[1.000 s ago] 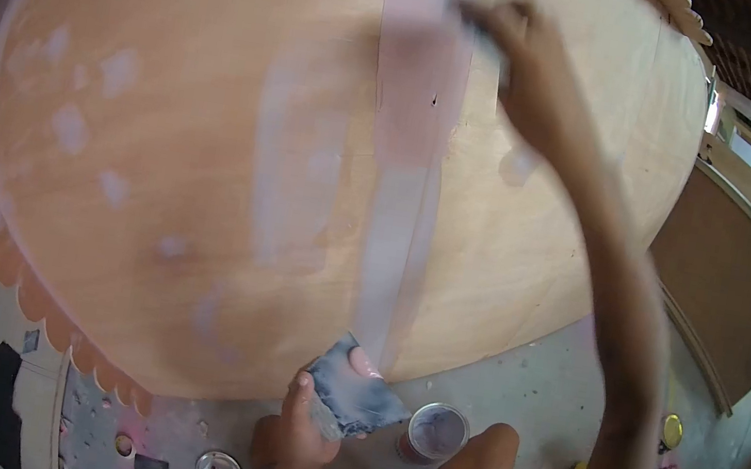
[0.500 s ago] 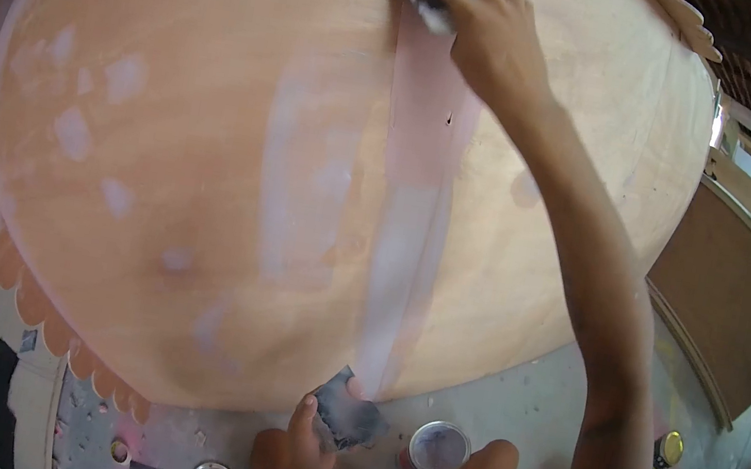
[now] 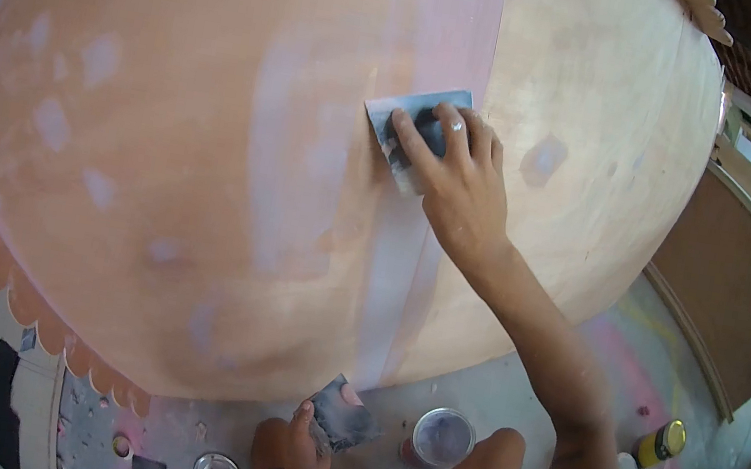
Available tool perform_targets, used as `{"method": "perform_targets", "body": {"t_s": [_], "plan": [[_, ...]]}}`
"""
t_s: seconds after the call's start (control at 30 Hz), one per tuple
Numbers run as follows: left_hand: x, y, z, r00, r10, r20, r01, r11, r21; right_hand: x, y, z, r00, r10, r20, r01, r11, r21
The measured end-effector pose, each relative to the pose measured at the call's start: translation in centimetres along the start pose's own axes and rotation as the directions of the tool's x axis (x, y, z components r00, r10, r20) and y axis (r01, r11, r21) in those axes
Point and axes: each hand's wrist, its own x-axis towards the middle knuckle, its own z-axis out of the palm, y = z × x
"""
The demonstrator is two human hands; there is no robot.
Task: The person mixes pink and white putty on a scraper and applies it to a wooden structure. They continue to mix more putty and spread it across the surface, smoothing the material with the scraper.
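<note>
While the right hand (image 3: 468, 195) is held towards one o'clock from the view's centre, its wrist is kept nearly in line with the forearm, which is carried down towards five o'clock, bent at the elbow, and cut off by the lower border. By its thumb and bent fingers, spread apart, a grey spreader (image 3: 421, 104) is gripped; a pale spot is seen on one fingertip. The spreader is laid over the pinkish strip (image 3: 450, 11) that is run down the curved wooden panel (image 3: 549, 252) from twelve towards six o'clock. How much of its edge is touching cannot be told, and part of its face is covered by the fingers.

At six o'clock a dark plate (image 3: 346, 423) is held by the left hand (image 3: 308, 455), its thumb lapped over the near edge; the other fingers are mostly hidden behind it. A pink lump (image 3: 350, 395) is borne at the plate's upper edge. An open can (image 3: 441, 438) is seen at five o'clock, just beside a knee, its contents hard to make out. A yellow-lidded jar (image 3: 662, 444) is tilted at four o'clock, its label unreadable.
</note>
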Motion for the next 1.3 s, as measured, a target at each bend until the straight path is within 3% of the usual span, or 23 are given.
{"method": "perform_targets", "body": {"t_s": [0.13,0.23,0.27,0.37,0.4,0.43,0.47,0.53,0.6,0.7,0.77,0.8,0.87,0.93,0.97,1.0,1.03,1.07,1.13,1.17,1.2,1.23,1.3], "plan": [[-0.5,0.1,-0.3,0.997,0.073,-0.025,-0.065,0.969,0.239,-2.6,-1.1,0.4,0.997,0.008,0.08,-0.007,1.0,-0.006],[-0.8,0.4,-0.2,0.945,0.261,0.2,-0.328,0.734,0.595,-3.6,-2.0,0.2,0.994,0.019,0.107,-0.02,1.0,0.004],[-0.4,0.4,0.3,0.977,0.17,0.127,-0.206,0.905,0.372,-3.9,-2.2,-0.1,0.993,0.022,0.113,-0.023,1.0,0.009],[-1.4,3.6,5.1,0.992,-0.02,0.123,0.027,0.998,-0.058,-4.4,-2.6,-2.7,0.982,0.036,0.185,-0.052,0.995,0.083],[-2.0,4.8,6.7,0.979,-0.077,0.188,0.118,0.969,-0.219,-4.6,-2.6,-4.2,0.907,0.055,0.418,-0.138,0.976,0.17],[-2.2,5.3,7.4,0.98,-0.087,0.179,0.125,0.968,-0.217,-5.0,-2.7,-5.6,0.778,0.046,0.626,-0.242,0.942,0.231],[-2.3,5.7,7.9,0.965,-0.064,0.256,0.135,0.953,-0.271,-5.6,-3.3,-6.9,0.773,0.05,0.632,-0.249,0.94,0.232],[-2.6,6.5,8.7,0.941,-0.023,0.338,0.142,0.933,-0.331,-7.3,-5.1,-9.7,0.909,0.097,0.406,-0.385,0.57,0.726],[-3.1,7.0,9.7,0.912,-0.047,0.408,0.227,0.885,-0.406,-9.3,-6.4,-12.8,0.932,-0.02,0.362,-0.336,0.329,0.882],[-3.7,7.6,11.0,0.901,-0.021,0.433,0.224,0.878,-0.422,-14.8,-9.4,-13.0,0.904,-0.066,0.422,-0.425,-0.032,0.905],[-3.9,8.2,11.8,0.943,-0.088,0.321,0.207,0.91,-0.359,-15.9,-11.5,-12.3,0.892,0.207,0.401,-0.416,0.035,0.909],[-3.8,8.2,11.1,0.944,-0.053,0.327,0.146,0.953,-0.267,-15.9,-10.0,-12.5,0.844,0.1,0.526,-0.535,0.133,0.834],[-3.6,8.2,8.6,0.907,-0.032,0.419,0.086,0.99,-0.109,-16.4,-6.7,-12.0,0.653,-0.118,0.748,-0.525,0.642,0.559],[-4.2,8.2,9.1,0.947,0.018,0.322,0.009,0.996,-0.084,-18.2,-6.2,-11.3,0.774,0.167,0.611,-0.625,0.357,0.694],[-4.3,8.1,9.4,0.962,0.087,0.258,-0.075,0.996,-0.055,-18.4,-6.7,-11.5,0.776,0.155,0.612,-0.623,0.347,0.701],[-3.8,7.6,8.9,0.951,0.151,0.271,-0.142,0.988,-0.053,-18.5,-7.1,-12.3,0.599,0.436,0.671,-0.727,-0.055,0.684],[-3.6,7.3,8.7,0.949,0.163,0.269,-0.152,0.987,-0.059,-18.4,-7.4,-13.1,0.31,0.596,0.74,-0.633,-0.451,0.629],[-3.5,6.9,8.7,0.921,0.286,0.266,-0.287,0.957,-0.037,-17.8,-7.9,-14.3,0.321,0.595,0.736,-0.63,-0.447,0.636],[-3.3,5.6,7.7,0.874,0.403,0.271,-0.415,0.91,-0.014,-16.6,-9.4,-16.5,0.1,0.272,0.957,-0.217,-0.933,0.287],[-3.1,4.9,6.7,0.793,0.537,0.287,-0.6,0.771,0.214,-16.2,-10.3,-16.6,0.105,0.28,0.954,-0.212,-0.931,0.297],[-3.0,5.3,6.8,0.684,0.646,0.339,-0.725,0.549,0.415,-15.7,-11.0,-16.4,0.012,0.135,0.991,-0.19,-0.972,0.135],[-2.8,6.0,7.1,0.67,0.65,0.357,-0.739,0.541,0.403,-15.4,-11.3,-16.3,-0.069,-0.012,0.998,-0.153,-0.988,-0.023],[-2.8,8.4,8.6,0.272,0.502,0.821,-0.961,0.099,0.258,-15.5,-10.2,-15.8,0.025,-0.07,0.997,-0.146,-0.987,-0.066]]}}
